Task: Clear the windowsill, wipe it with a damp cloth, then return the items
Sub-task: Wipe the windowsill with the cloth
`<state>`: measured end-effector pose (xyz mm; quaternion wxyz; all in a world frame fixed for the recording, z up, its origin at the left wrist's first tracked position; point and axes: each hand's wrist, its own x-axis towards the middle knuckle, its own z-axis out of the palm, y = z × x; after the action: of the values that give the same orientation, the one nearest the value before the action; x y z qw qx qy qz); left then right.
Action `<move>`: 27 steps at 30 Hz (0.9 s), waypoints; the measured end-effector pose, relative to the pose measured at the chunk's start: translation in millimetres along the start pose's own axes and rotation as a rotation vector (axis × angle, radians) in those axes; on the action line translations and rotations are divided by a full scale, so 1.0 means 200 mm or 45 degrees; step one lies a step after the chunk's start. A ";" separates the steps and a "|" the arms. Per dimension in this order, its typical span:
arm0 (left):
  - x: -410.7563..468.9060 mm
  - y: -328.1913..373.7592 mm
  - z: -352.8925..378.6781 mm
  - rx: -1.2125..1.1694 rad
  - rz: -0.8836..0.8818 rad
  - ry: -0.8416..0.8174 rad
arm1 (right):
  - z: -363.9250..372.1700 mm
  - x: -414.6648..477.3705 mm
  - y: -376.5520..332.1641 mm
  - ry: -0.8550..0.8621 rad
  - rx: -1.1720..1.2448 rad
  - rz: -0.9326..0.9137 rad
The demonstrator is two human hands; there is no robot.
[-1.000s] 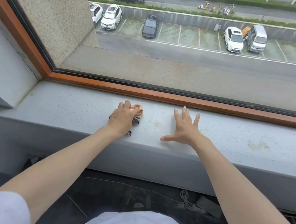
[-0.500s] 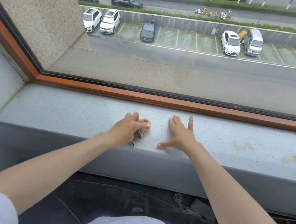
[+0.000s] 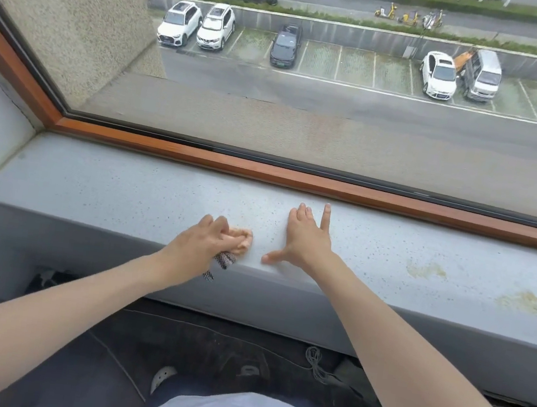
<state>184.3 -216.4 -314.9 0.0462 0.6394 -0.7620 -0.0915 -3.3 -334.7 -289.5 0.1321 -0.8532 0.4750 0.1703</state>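
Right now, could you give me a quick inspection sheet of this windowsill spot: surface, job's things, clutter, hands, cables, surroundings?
Surface: grey speckled sill, with yellowish stains towards its right.
Job's things: crumpled cloth on the sill near the front edge.
Clutter: nothing seen on the sill.
Hands: left hand grips the cloth; right hand lies flat on the sill, fingers straight.
Cables: thin cord coiled on the dark floor below.
Surroundings: wooden window frame; parked cars outside.
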 end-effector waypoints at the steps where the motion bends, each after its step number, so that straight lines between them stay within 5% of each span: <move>1: -0.01 -0.04 0.00 0.017 -0.053 0.030 | 0.00 0.00 -0.01 -0.001 0.003 -0.003; 6: 0.17 -0.03 -0.06 -0.005 -0.586 0.131 | 0.02 -0.01 -0.04 -0.008 -0.014 -0.024; 12: -0.03 0.05 0.05 -0.039 -0.149 0.033 | 0.03 -0.02 -0.05 0.005 -0.014 -0.040; 18: 0.15 0.06 -0.03 -0.030 -0.646 0.175 | 0.06 -0.04 -0.03 -0.001 -0.005 -0.053; 23: -0.03 0.19 0.05 -0.087 -0.329 0.061 | 0.02 -0.05 -0.03 -0.013 -0.073 -0.070; 27: 0.04 0.02 -0.03 0.051 -0.551 0.104 | 0.02 -0.03 -0.03 -0.002 -0.038 -0.067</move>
<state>180.9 -224.1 -309.1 0.0437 0.7919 -0.6063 -0.0582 -2.2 -326.4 -291.1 0.1243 -0.8672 0.4496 0.1743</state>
